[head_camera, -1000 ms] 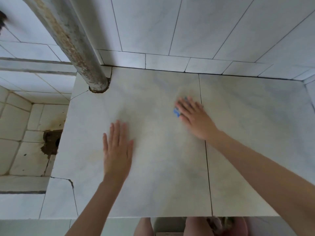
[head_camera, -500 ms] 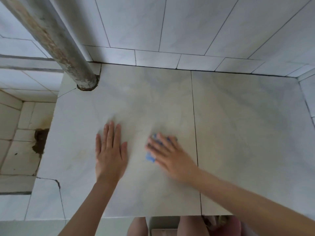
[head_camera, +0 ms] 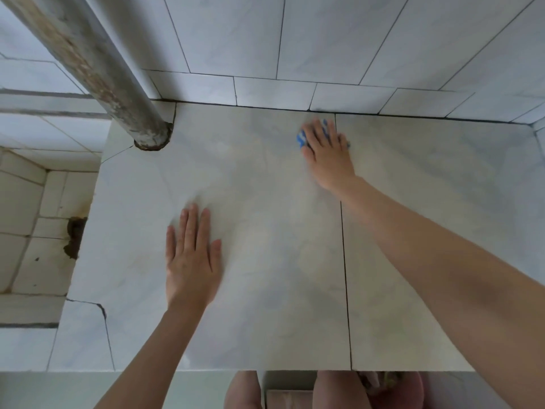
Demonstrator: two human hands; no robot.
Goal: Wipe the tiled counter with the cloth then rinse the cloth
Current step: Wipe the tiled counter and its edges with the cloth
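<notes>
Pale marbled tiles cover both the counter (head_camera: 265, 305) and the wall (head_camera: 324, 39) behind it. A corroded pipe (head_camera: 118, 84) meets the counter at its back left corner and serves as the reference for all positions below. To the right of the pipe, level with its base and close against the wall, the right hand (head_camera: 327, 154) lies over a blue-and-white cloth (head_camera: 300, 140). Its fingers are straight and spread, pressing the cloth flat to the tile rather than clutching it, and only small edges of the cloth show past them. The left hand (head_camera: 191, 261) sits nearer the person than the pipe and a little to its right, palm down, fingers extended and together, holding nothing and apparently bracing. A dark joint (head_camera: 345, 261) runs front to back well right of the pipe, passing just beside the cloth. Assessment: wiping is under way and rinsing is not begun; no tap or basin is visible. For the present step, keep palm pressure even so the whole cloth bears on the tile. Work in overlapping strokes from the wall toward the front edge, and carry the cloth along the joint, where dirt likely lodges. Cover the large tile beyond the joint and the dark ring at the pipe's base. The bracing hand should shift so the patch beneath it gets wiped. A crack (head_camera: 101, 309) in front of the pipe, near the left edge, may snag the cloth.
</notes>
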